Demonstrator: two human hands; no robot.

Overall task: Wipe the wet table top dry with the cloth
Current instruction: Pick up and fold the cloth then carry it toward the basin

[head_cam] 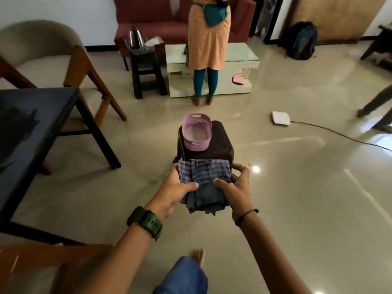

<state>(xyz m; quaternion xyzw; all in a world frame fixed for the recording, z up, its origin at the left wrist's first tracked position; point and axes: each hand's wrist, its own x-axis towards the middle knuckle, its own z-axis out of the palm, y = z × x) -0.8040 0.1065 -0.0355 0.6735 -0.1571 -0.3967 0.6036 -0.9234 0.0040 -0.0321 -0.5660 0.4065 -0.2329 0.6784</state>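
Note:
A folded blue checked cloth (pixel 204 183) is held in front of me, above the floor, between both hands. My left hand (pixel 176 193), with a green watch on the wrist, grips its left side with the thumb on top. On the cloth's right side my right hand (pixel 237 187) grips the same way. The dark glossy table top (pixel 31 128) lies to my left, with a darker patch near its left part.
A pink basket (pixel 197 132) sits on a dark stool (pixel 220 145) just beyond the cloth. Wooden chairs (pixel 84 66) stand by the table. A person (pixel 209 43) stands at a white low table (pixel 239 60). A white box (pixel 281 118) and cable lie on the floor.

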